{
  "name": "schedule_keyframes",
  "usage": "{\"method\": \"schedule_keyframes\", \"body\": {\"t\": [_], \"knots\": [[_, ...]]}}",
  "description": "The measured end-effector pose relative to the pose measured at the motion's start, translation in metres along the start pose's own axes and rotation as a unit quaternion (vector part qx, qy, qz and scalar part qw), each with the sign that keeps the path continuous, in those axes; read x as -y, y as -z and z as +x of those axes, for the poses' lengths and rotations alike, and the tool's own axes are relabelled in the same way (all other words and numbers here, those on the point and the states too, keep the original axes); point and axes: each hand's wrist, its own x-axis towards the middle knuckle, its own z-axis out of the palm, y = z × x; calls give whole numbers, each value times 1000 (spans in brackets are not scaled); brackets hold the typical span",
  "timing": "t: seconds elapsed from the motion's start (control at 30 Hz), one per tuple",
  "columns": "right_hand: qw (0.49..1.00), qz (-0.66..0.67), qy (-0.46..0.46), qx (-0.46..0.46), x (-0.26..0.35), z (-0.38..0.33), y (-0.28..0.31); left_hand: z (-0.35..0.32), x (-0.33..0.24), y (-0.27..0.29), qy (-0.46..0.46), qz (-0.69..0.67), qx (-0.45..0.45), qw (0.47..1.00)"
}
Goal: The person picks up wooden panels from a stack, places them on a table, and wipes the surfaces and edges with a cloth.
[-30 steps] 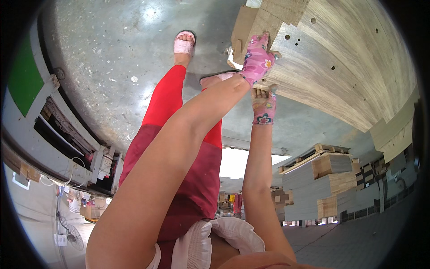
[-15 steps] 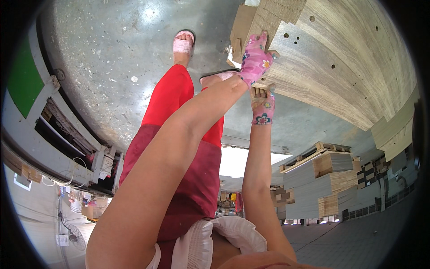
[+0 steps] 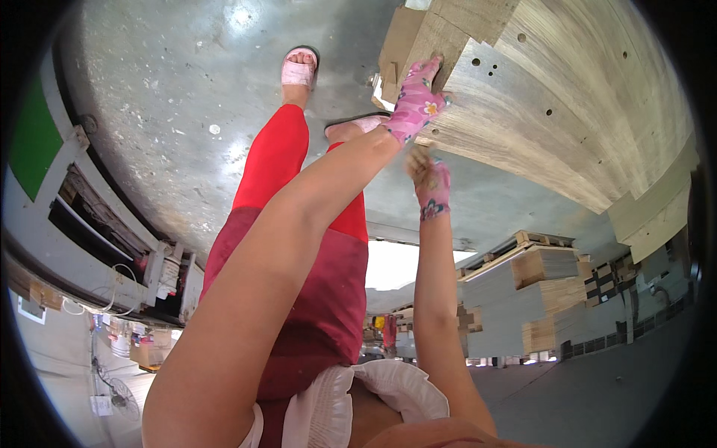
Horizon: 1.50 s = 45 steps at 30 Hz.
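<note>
My left hand point(image 3: 418, 101), in a pink flowered glove with bare fingertips, rests against the near left end of a stack of wood-grain panels point(image 3: 538, 82). Its fingers are stretched out and apart, touching the stack. Several round holes show in the top panel. Just below the panels' near edge is my right hand point(image 3: 431, 183), in a matching glove. It is apart from the stack, and motion smears its fingers, so whether they are closed cannot be made out. Nothing is visible in it.
Brown cardboard point(image 3: 396, 48) stands at the stack's left end, close to my slippered foot point(image 3: 355, 128). On the left is a grey machine frame point(image 3: 56, 175) with a green panel. Stacked boards point(image 3: 493, 299) and a wooden pallet point(image 3: 523, 245) stand lower right.
My right hand has drawn slightly down and left, its fingers now blurred and less spread. My left hand stays on the stack, while the whole view has shifted a little.
</note>
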Motion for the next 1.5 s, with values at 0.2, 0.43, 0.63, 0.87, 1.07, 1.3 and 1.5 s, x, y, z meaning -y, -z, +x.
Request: {"method": "schedule_keyframes", "body": {"t": [0.2, 0.43, 0.63, 0.87, 1.07, 1.3, 1.5], "knots": [[558, -761, 322, -75, 72, -67, -93, -55, 74, 23, 145, -142, -85, 976], [-26, -895, 444, 36, 147, -11, -193, -108, 91, 8, 513, -558, -61, 649], [-240, -951, 185, 58, 140, 8, -220, -88, 73, -18, 463, -641, -49, 610], [-211, -948, 219, 89, 136, 13, -196, -86, 83, -30, 454, -644, -44, 615], [-214, -939, 264, 60, 132, 20, -177, -87, 84, -29, 442, -633, -34, 635], [-188, -928, 320, 32, 127, 30, -167, -91, 77, -23, 425, -595, -44, 681], [-182, -926, 327, 51, 124, 20, -164, -94, 69, -16, 419, -575, -42, 702]]}}
